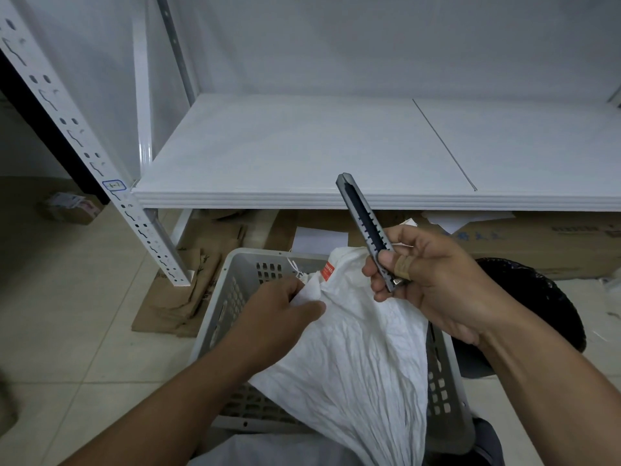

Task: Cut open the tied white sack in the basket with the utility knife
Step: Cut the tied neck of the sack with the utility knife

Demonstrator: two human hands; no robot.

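My left grip (285, 307) pinches the white sack (363, 348) near its tied neck, lower centre, in the basket (248, 255); my right grip (433, 280) clasps the utility knife (364, 223). Fabric looks light, limp; best held taut there.

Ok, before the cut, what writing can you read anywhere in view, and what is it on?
"b-7" or "6-7", handwritten in a blue outline on the shelf upright; first character unclear.
Red tag on the white sack: white print, too small to read.
Large cardboard box at right: blue print, blurred.
Small box at far left: labels unreadable.
Utility knife: no writing visible.
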